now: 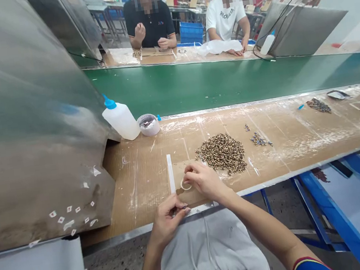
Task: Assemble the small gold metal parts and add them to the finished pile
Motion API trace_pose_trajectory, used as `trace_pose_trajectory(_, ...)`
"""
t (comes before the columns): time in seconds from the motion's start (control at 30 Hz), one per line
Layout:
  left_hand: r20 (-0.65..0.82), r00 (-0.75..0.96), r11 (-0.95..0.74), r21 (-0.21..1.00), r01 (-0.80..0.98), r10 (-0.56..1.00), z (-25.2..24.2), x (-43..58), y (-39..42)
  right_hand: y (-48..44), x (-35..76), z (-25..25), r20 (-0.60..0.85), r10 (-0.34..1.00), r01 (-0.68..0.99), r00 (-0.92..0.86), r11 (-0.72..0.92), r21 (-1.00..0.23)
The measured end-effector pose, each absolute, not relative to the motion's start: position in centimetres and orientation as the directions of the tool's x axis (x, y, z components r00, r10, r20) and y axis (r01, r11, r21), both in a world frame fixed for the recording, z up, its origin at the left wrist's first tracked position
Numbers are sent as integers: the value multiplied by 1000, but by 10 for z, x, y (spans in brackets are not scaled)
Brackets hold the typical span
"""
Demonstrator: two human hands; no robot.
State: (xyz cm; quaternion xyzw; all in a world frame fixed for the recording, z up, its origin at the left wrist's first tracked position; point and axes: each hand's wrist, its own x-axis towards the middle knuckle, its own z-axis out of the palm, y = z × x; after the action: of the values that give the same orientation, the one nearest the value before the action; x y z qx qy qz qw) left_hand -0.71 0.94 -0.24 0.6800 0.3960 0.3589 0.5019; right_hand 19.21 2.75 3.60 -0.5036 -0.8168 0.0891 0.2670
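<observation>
My left hand (pixel 169 216) is at the near edge of the cardboard-covered bench, closed, with a small dark piece between thumb and fingers. Too little of that piece shows to tell its kind. My right hand (pixel 203 180) is bent in a pinch over the bench; what its fingertips hold, if anything, is hidden. Just beneath them a white curved strip (pixel 186 187) is partly visible. A straight white strip (pixel 171 173) lies beyond my left hand. To the right of my right hand is a heap of small brass-and-dark metal parts (pixel 223 153).
A white bottle with a blue cap (pixel 123 121) stands beside a tape roll (pixel 148 125) near a metal housing (pixel 28 107). A few bluish parts (pixel 261 139) lie right of the heap. Beyond runs a green conveyor belt (pixel 192 82); two people sit across it. A blue tray (pixel 359 199) is lower right.
</observation>
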Motion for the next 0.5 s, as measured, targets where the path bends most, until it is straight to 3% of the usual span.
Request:
trace_pose_trajectory(0.1, 74, 430, -166, 969, 182, 900, -2, -7, 9, 23, 194, 39, 329, 867, 758, -374, 490, -430)
trace_pose_trajectory(0.27, 39, 426, -126, 976, 178, 904, -2, -7, 7, 21, 189, 34, 302, 881, 616, -364, 471, -632)
trace_pose_trajectory(0.5, 39, 401, -120, 977, 177, 915, -3, -7, 5, 22, 196, 32, 365, 884, 692, -292, 459, -558)
